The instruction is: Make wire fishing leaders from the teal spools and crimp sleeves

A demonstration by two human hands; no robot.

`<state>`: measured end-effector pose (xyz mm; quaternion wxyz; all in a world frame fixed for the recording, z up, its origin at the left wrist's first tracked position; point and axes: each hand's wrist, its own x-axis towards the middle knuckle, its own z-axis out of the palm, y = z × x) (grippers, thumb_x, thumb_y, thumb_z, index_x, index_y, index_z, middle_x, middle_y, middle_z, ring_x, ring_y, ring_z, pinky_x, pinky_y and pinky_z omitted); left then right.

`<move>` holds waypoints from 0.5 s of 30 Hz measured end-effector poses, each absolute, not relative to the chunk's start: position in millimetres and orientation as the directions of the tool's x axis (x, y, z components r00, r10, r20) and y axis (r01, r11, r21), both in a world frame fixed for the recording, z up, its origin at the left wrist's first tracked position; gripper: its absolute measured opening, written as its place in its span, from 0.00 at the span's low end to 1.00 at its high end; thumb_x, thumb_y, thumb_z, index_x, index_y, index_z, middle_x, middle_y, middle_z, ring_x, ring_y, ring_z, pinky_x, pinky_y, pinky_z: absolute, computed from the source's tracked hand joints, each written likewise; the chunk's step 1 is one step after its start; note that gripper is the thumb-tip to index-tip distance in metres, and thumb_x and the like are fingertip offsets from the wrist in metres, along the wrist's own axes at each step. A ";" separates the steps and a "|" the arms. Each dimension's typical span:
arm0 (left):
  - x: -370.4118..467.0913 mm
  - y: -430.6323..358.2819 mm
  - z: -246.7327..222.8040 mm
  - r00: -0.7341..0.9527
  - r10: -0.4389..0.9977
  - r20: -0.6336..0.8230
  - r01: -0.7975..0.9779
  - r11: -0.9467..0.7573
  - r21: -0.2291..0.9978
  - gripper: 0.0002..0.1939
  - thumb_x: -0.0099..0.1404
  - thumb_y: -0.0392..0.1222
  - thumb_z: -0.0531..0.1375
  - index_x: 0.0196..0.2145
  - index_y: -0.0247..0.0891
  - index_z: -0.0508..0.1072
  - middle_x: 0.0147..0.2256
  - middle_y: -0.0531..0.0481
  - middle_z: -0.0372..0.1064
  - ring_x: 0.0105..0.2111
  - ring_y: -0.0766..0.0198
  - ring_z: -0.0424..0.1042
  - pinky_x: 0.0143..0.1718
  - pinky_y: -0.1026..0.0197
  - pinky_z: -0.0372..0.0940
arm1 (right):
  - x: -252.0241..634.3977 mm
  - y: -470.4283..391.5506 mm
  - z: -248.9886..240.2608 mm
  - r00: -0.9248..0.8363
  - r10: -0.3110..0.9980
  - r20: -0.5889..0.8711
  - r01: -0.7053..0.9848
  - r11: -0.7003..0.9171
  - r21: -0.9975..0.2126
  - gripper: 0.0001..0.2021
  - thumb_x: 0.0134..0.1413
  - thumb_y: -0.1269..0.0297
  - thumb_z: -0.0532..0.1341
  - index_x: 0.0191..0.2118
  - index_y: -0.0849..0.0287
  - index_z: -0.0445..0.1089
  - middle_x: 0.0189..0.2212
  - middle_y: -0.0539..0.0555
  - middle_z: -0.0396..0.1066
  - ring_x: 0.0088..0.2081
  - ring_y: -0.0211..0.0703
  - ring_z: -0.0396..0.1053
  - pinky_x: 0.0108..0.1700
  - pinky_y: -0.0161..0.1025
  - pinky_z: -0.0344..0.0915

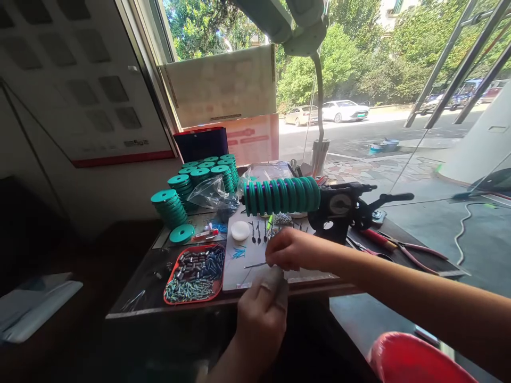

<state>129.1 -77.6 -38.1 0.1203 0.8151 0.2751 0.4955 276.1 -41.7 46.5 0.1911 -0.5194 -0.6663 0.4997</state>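
Observation:
My left hand (264, 311) and my right hand (285, 249) meet at the front edge of a pale work board (231, 279). Both have their fingers curled into a pinch; whatever sits between the fingertips is hidden or too small to name. A thin grey stick (254, 265) points left from beneath my right fingertips, and I cannot tell whether they grip it. Small blue slivers (238, 252) and a white round disc (240, 231) are on the board, left of my hands. Behind them several short dark pieces (258, 233) form a row.
A red-rimmed tray (165, 290) contains small metal and dark parts. Green spools (167, 207) are stacked at the back left. More green spools (281, 196) sit on the shaft of a black cranked device (339, 205). Pliers (415, 255) lie right; a red bucket (419, 356) stands below.

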 end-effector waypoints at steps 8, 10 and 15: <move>131.9 -67.3 -3.5 0.467 0.818 -0.335 0.045 0.357 0.933 0.08 0.50 0.39 0.60 0.26 0.33 0.65 0.25 0.52 0.59 0.20 0.75 0.52 0.18 0.70 0.44 | 286.3 -99.2 22.8 -0.303 0.736 0.605 0.736 0.584 -0.343 0.11 0.56 0.68 0.50 0.30 0.64 0.68 0.22 0.51 0.60 0.26 0.27 0.50 0.31 0.30 0.45; 132.6 -63.6 -2.9 0.516 0.738 -0.435 0.023 0.496 0.868 0.12 0.46 0.41 0.60 0.27 0.33 0.63 0.26 0.50 0.61 0.20 0.76 0.53 0.17 0.72 0.40 | 288.2 -113.5 5.7 -0.489 0.507 0.710 0.733 0.680 0.019 0.12 0.56 0.72 0.48 0.31 0.63 0.68 0.23 0.51 0.60 0.27 0.29 0.50 0.32 0.33 0.43; 132.8 -64.8 -7.2 0.523 0.729 -0.441 0.001 0.517 0.856 0.13 0.43 0.44 0.60 0.24 0.33 0.61 0.22 0.55 0.54 0.18 0.76 0.52 0.16 0.71 0.41 | 278.5 -121.1 -22.2 -0.552 0.415 0.723 0.722 0.671 0.166 0.08 0.54 0.74 0.49 0.30 0.65 0.65 0.25 0.51 0.61 0.28 0.33 0.50 0.32 0.34 0.43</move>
